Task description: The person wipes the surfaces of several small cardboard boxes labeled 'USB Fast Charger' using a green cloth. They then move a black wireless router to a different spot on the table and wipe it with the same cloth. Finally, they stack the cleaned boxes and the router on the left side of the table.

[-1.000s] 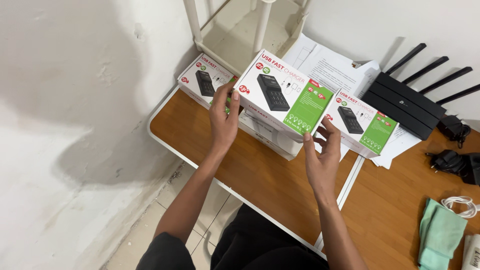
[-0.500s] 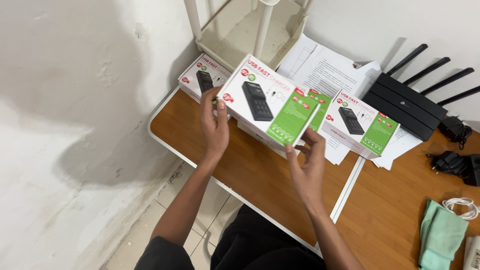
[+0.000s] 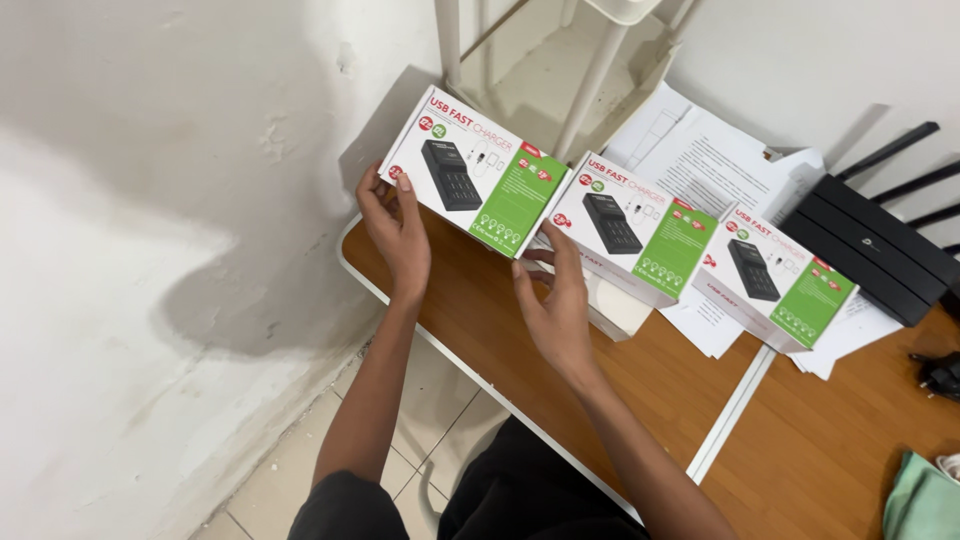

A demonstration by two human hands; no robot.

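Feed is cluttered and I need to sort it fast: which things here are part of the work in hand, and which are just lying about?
In hand:
- left box, white and green, gripped by the left hand
- right hand, close beside that box
- middle box
- right box

Lying about:
- papers
- black router
- black plug
- green cloth

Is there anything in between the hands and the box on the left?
Nothing visible. The left hand grips the left box at its near left edge, and the right hand touches its lower right corner with the fingertips. The middle box sits just beside it, not between.
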